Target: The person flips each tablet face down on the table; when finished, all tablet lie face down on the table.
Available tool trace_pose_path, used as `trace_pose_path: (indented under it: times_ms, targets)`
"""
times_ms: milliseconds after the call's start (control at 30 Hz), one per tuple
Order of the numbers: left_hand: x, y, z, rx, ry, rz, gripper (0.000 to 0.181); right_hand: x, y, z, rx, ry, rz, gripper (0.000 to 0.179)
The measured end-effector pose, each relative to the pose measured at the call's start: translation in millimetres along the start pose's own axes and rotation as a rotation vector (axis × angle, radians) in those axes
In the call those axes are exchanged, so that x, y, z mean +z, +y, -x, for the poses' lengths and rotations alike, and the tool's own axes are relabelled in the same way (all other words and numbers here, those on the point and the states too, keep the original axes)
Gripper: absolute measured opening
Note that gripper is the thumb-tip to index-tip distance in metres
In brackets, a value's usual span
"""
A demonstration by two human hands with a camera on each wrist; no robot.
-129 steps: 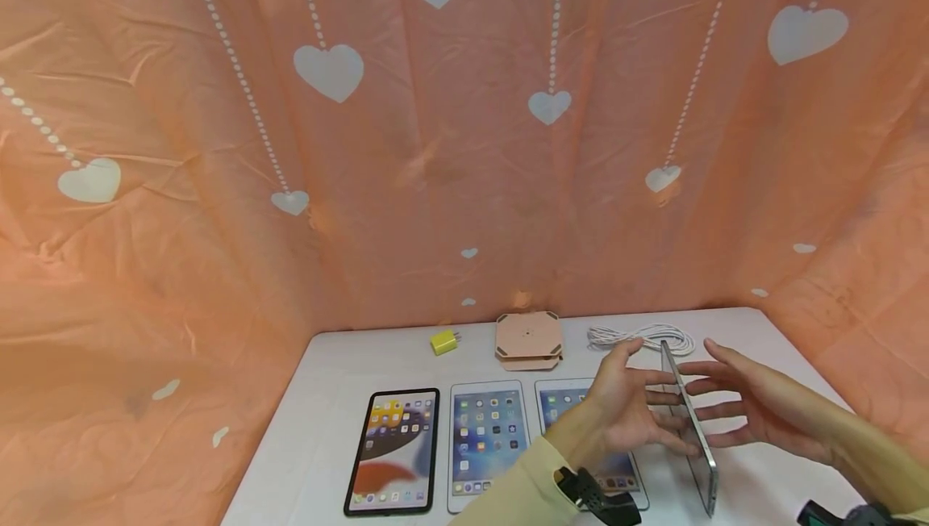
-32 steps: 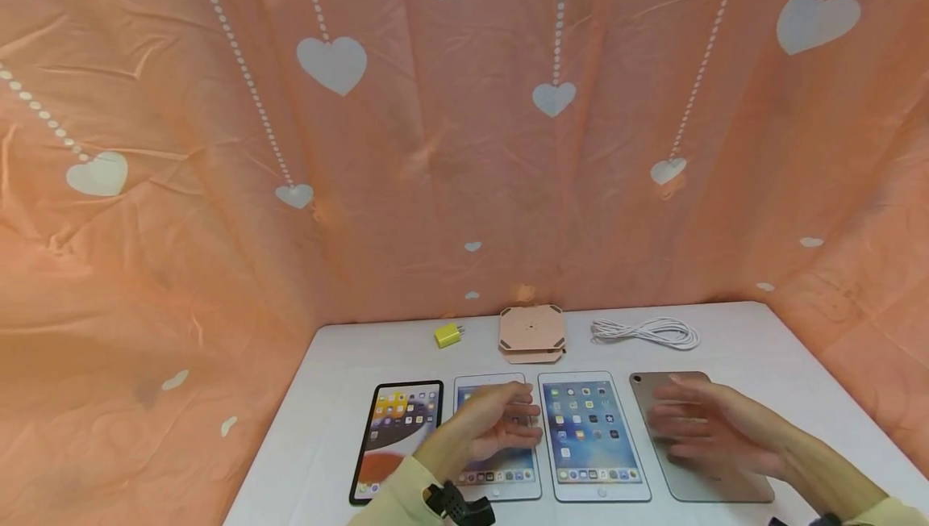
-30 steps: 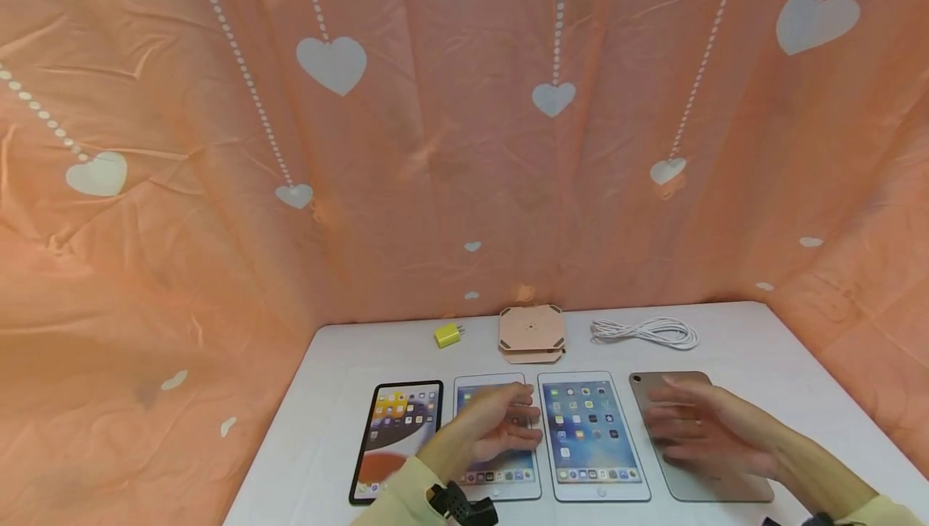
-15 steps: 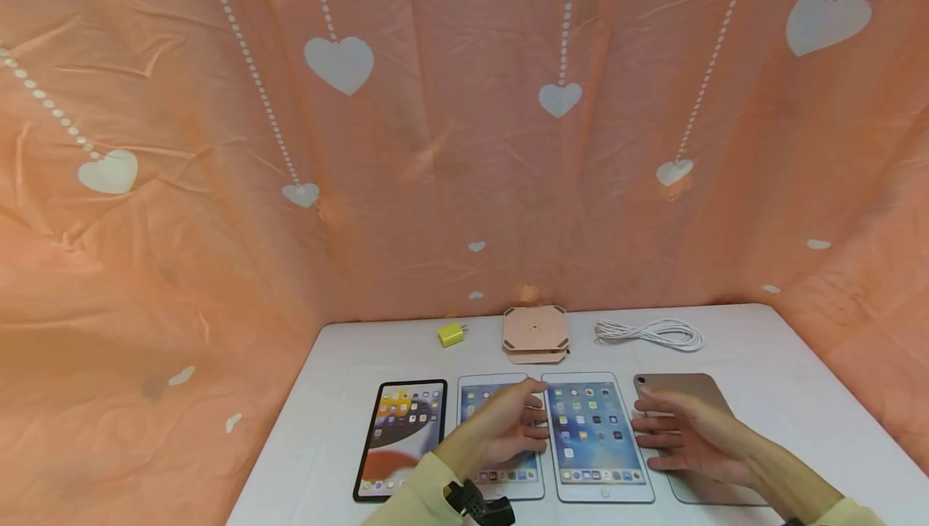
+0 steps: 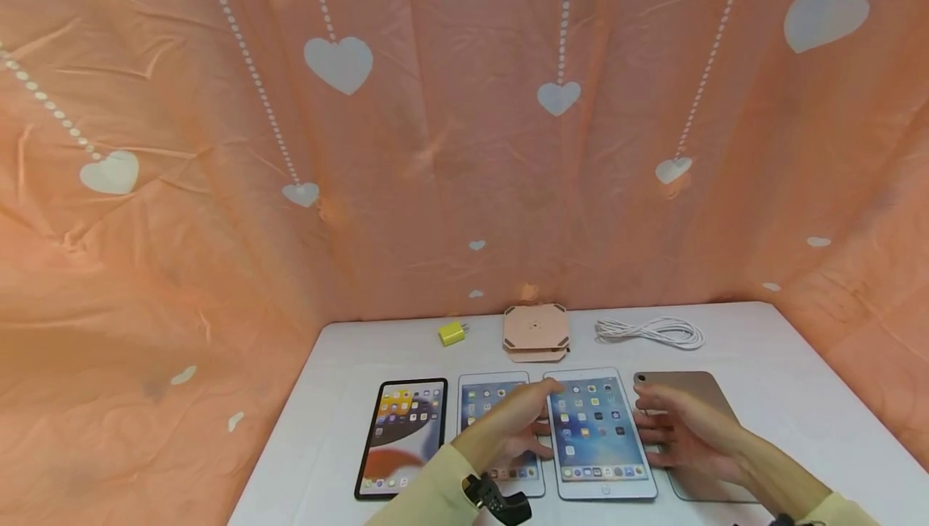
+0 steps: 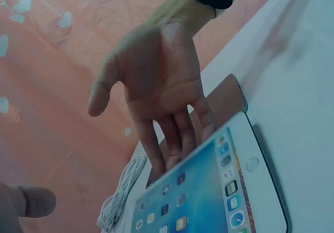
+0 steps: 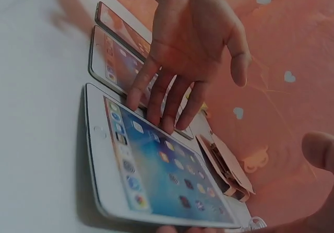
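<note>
A white-framed tablet, screen up and lit, lies between my two hands, its edges slightly off the white table. My left hand is at its left long edge, above a second white tablet. My right hand is at the opposite edge, over a grey tablet lying back up. In the wrist views the fingers of the right hand and left hand are nearly straight, tips at the tablet's edges and partly hidden. Both thumbs stand apart from the screen.
A black-framed tablet lies at the far left of the row. Behind the row are a yellow charger plug, a pink folded stand and a coiled white cable. An orange curtain with hearts surrounds the table.
Earlier the hands held the now face-down grey tablet on edge and laid it at the right. Since then both hands moved to the third tablet's edges, and it has risen slightly.
</note>
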State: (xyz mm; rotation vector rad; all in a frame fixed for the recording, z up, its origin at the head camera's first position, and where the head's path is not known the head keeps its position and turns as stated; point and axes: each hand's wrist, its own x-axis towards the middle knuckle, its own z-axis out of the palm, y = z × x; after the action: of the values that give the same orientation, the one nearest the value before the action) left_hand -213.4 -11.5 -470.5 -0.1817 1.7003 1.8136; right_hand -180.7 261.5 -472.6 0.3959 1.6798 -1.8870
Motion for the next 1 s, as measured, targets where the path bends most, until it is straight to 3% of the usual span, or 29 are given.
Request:
trace_pose_path:
  times_ms: [167,500,733,1000]
  targets:
    - [7.5,0.5,-3.2,-0.021,-0.019,-0.009,0.058,-7,1,1.7,-0.017,-0.042,-0.002,0.069]
    - [30.7,-1.1,-0.5,0.005,-0.058,0.028,0.07,-20,4,13.8,-0.106,-0.258,-0.097,0.077]
    - [54.1,9.6,7.9,0.058,-0.177,0.098,0.059,-25,-5,27.7,-0.173,-0.379,-0.075,0.062]
    - [68.4,24.6,17.8,0.12,-0.204,0.136,0.048,-11,-12,33.5,-0.217,-0.379,-0.011,0.058]
